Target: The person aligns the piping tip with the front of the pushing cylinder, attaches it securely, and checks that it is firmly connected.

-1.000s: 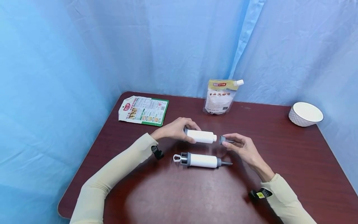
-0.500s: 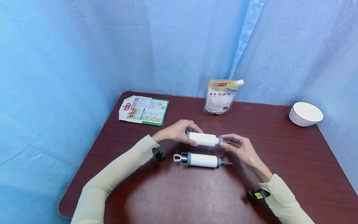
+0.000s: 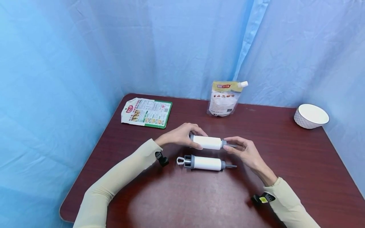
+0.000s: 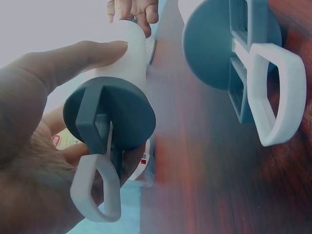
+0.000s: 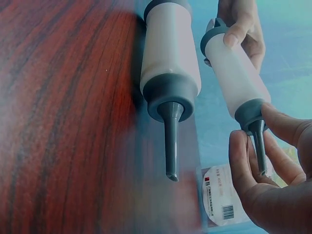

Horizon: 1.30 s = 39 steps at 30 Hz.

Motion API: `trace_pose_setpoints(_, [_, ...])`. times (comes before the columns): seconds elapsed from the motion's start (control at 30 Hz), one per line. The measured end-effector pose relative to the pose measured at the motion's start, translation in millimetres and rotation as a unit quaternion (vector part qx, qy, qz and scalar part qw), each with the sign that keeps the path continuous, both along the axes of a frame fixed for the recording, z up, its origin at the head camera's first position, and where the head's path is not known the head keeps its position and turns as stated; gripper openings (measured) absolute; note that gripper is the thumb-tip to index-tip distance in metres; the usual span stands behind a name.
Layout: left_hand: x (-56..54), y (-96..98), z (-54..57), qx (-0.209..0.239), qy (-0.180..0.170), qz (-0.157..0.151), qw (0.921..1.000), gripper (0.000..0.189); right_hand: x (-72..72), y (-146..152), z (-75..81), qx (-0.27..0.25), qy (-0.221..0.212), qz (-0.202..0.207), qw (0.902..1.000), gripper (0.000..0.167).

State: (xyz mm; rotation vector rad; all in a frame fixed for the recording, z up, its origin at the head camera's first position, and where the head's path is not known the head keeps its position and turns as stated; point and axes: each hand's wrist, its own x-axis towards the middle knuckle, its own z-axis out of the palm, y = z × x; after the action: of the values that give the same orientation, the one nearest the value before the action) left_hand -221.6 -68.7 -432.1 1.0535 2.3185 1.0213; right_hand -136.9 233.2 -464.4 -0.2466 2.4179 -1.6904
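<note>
The farther white-and-grey cylindrical plastic syringe (image 3: 207, 142) and the matching nearer plastic syringe (image 3: 207, 163) look smooth, with a soft sheen. The dark red-brown wood-grained tabletop (image 3: 185, 196) is glossy. The light-blue cloth curtain (image 3: 182, 47) is creased; the cream cloth sleeves (image 3: 122, 172) look smooth and matt.

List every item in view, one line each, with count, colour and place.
White cylindrical syringe with grey ends, held: one, white and grey, between the hands.
White cylindrical syringe with grey ends, lying: one, white and grey, on the table, nearer the person.
Flat printed packet: one, white and green, table's far left.
Spouted pouch: one, white and yellow, far edge.
Round patterned bowl: one, whitish, far right.
Wood-grain table: one, dark red-brown, below everything.
Curtain: light blue, behind; panel count unclear.
Wrist straps: two, black, one per wrist.
Sleeves: two, cream, on the arms.
Hands: two, bare; left hand and right hand on the held syringe.
</note>
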Motion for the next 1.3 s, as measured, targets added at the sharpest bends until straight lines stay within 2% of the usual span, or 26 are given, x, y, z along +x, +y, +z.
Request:
trace_pose_setpoints(0.2, [1.8, 0.1, 1.4, -0.001, -0.002, 0.0, 1.0, 0.046, 0.8, -0.9, 1.4, 0.014, 0.01, -0.005, 0.9998, 0.04])
trace_pose_setpoints(0.47, [2.9, 1.4, -0.7, -0.002, -0.004, 0.005, 1.0, 0.046, 0.9, 0.0, 1.6, 0.004, 0.025, 0.001, 0.9997, 0.039])
trace_pose_setpoints(0.8, [0.2, 1.5, -5.2, 0.008, -0.031, -0.009, 0.9995, 0.047, -0.8, 2.1, 2.1, -0.014, 0.026, 0.006, 0.9995, 0.04])
trace_pose_setpoints(1.03, [0.0, 0.4, -6.1, 0.008, -0.057, -0.022, 0.9981, 0.043, -1.5, 3.4, -0.4, -0.046, 0.033, 0.01, 0.9984, 0.042])
trace_pose_setpoints(1.2, [0.3, -0.6, -5.6, 0.013, -0.057, -0.031, 0.9978, 0.04, -2.2, 3.3, -1.8, -0.05, 0.027, 0.004, 0.9984, 0.042])
trace_pose_setpoints(1.3, [0.9, -0.5, -5.5, 0.012, -0.054, -0.026, 0.9981, 0.041, -2.5, 3.2, -2.7, -0.043, 0.024, 0.001, 0.9988, 0.042])
